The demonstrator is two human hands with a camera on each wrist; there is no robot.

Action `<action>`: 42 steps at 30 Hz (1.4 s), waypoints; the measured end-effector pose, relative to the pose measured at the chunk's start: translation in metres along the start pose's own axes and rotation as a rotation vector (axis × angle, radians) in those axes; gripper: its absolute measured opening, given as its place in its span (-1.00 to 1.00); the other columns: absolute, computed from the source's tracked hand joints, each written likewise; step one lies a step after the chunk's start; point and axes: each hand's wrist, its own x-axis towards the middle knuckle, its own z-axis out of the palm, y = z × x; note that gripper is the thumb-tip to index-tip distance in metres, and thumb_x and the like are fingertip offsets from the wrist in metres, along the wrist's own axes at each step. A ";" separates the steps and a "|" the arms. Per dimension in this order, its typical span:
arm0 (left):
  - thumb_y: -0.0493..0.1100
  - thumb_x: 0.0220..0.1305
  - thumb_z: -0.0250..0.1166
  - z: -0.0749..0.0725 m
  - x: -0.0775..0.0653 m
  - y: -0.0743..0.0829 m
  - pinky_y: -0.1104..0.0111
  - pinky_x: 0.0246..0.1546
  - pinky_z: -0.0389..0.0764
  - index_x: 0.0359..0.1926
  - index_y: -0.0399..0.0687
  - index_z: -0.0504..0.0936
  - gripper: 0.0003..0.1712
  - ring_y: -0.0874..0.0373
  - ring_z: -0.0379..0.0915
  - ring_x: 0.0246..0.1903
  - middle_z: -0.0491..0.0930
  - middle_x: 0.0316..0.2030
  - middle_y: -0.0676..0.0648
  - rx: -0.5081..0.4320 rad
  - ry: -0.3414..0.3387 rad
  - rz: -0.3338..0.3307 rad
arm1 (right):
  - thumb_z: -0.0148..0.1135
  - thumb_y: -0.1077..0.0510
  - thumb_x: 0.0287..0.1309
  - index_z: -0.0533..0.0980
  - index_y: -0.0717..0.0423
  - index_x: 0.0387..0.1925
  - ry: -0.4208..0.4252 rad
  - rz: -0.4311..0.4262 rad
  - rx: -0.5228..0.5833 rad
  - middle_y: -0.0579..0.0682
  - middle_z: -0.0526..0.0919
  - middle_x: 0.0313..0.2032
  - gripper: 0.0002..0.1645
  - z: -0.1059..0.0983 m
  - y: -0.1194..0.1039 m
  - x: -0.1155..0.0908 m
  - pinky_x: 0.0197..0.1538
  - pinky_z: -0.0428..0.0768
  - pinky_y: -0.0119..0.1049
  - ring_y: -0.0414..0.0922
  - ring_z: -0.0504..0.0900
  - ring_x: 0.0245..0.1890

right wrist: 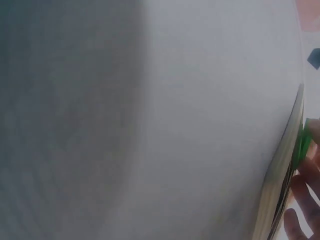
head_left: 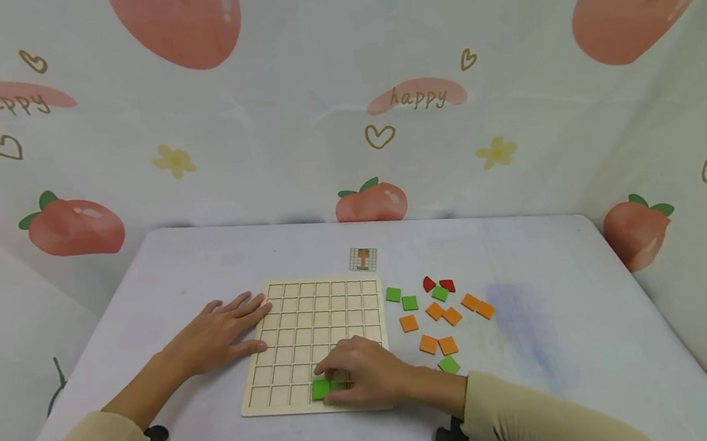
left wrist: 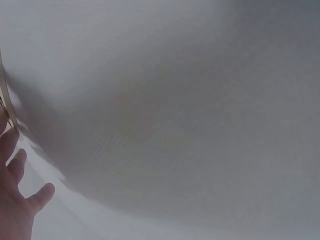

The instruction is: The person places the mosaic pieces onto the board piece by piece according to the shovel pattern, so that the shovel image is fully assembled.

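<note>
A pale wooden grid board lies on the table. My left hand is spread at its left edge, with the fingertips on the rim; the left wrist view catches that hand at its border. Over the board's lower part, my right hand has its thumb and index finger around a green square tile in the bottom row, pinching it. Beside it, to the left, another green tile lies in the same row. In the right wrist view, green shows between the fingers and the board's edge.
Right of the board lie loose orange square tiles, green tiles and two red rounded pieces. A small pattern card sits behind the board. A printed cloth hangs behind the table.
</note>
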 end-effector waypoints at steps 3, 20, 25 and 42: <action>0.38 0.34 0.12 0.000 0.001 0.000 -0.22 0.24 0.27 0.48 -0.01 0.31 -0.13 -0.14 0.14 0.44 0.27 0.45 -0.12 0.001 0.002 0.005 | 0.45 -0.06 0.14 0.66 -0.02 0.02 -0.007 -0.010 -0.031 -0.28 0.70 -0.21 -0.57 0.002 0.000 0.000 0.10 0.43 -0.50 -0.43 0.54 -0.17; 0.38 0.34 0.11 -0.001 0.001 0.000 -0.21 0.23 0.29 0.47 -0.02 0.31 -0.13 -0.14 0.16 0.43 0.27 0.45 -0.12 -0.001 0.009 0.008 | 0.45 -0.11 0.12 0.66 -0.04 0.02 -0.029 -0.053 -0.106 -0.28 0.69 -0.23 -0.55 0.000 -0.005 0.004 0.08 0.39 -0.54 -0.43 0.52 -0.18; 0.37 0.34 0.12 -0.001 0.000 0.000 -0.21 0.22 0.30 0.47 -0.03 0.32 -0.14 -0.15 0.16 0.43 0.28 0.44 -0.13 -0.005 0.012 0.010 | 0.45 -0.11 0.12 0.66 -0.04 0.02 -0.032 -0.051 -0.104 -0.28 0.70 -0.22 -0.54 0.000 -0.005 0.004 0.09 0.40 -0.54 -0.43 0.53 -0.17; 0.34 0.35 0.14 -0.001 0.000 0.001 -0.20 0.21 0.31 0.47 -0.06 0.30 -0.14 -0.17 0.17 0.42 0.27 0.44 -0.15 -0.018 0.014 0.020 | 0.50 -0.01 0.09 0.63 0.01 0.09 -0.023 0.014 -0.024 -0.21 0.70 -0.03 -0.48 -0.036 0.014 -0.042 0.09 0.49 -0.39 -0.32 0.58 0.00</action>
